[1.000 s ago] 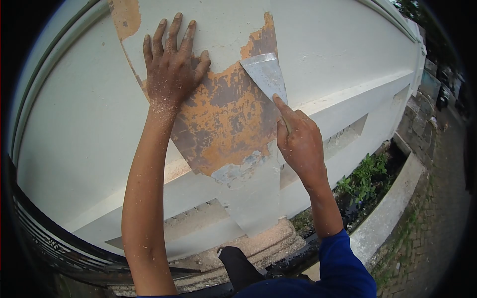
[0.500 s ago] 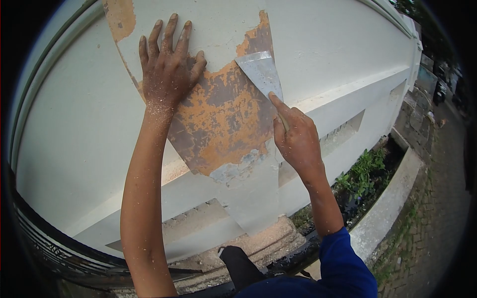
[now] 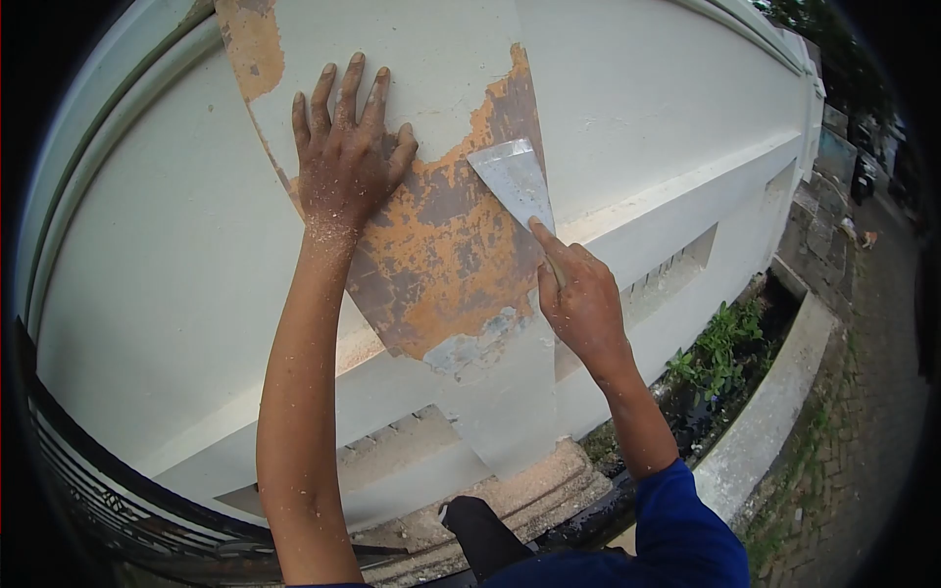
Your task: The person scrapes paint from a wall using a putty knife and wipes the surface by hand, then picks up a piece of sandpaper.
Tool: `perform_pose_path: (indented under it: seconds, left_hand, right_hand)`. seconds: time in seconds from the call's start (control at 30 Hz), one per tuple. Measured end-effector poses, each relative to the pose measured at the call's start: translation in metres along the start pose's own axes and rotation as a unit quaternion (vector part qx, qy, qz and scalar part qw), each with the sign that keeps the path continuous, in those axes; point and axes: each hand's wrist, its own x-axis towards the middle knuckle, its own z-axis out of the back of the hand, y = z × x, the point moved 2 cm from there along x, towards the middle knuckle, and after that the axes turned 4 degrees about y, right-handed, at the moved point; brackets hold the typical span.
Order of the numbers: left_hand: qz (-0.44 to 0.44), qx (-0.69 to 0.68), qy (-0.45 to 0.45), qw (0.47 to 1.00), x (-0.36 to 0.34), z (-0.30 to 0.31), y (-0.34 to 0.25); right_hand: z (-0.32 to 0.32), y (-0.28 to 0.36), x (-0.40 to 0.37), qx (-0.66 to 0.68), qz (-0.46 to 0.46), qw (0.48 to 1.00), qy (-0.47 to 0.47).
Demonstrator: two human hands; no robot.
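Observation:
Flat against the pale painted pillar (image 3: 431, 69), my left hand (image 3: 345, 171) lies with its fingers spread, at the border of the white paint and the bared patch. Paint dust speckles its back and wrist. In my right hand (image 3: 586, 304) is a wide paint scraper (image 3: 512, 179), the fingers wrapped round its handle and the index finger stretched along the blade. The blade points up and left, over the right side of the bared orange and grey patch (image 3: 451, 255), below the ragged paint edge. A bluish-grey flaked area (image 3: 470, 343) borders the patch at the bottom.
A white wall (image 3: 647, 108) with a ledge and slots runs off to the right. Below it, green plants (image 3: 720, 353) grow in a ditch beside a concrete curb (image 3: 745, 441). Dark metal railing (image 3: 118, 519) stands lower left. My dark-clad foot (image 3: 480, 534) is near the dusty pillar base (image 3: 549, 480).
The view has shifted, so the wall and both hands appear slightly lower. The scraper blade sits a little farther down the patch, away from the ragged paint edge. My left hand stays on the pillar.

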Motion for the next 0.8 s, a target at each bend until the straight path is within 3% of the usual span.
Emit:
perform_pose_path:
  seconds: [0.1, 0.2, 0.8]
  left_hand:
    - [-0.007, -0.002, 0.001, 1.000, -0.003, -0.002, 0.000]
    - [-0.006, -0.003, -0.001, 1.000, -0.003, -0.004, 0.000]
    - [0.005, -0.013, 0.005, 1.000, 0.000, 0.000, -0.001]
  right_hand:
    - [0.005, 0.015, 0.021, -0.005, 0.009, 1.000, -0.021]
    - [0.012, 0.015, 0.014, -0.041, 0.000, 0.999, 0.016]
    - [0.003, 0.011, 0.006, -0.001, 0.016, 1.000, 0.008]
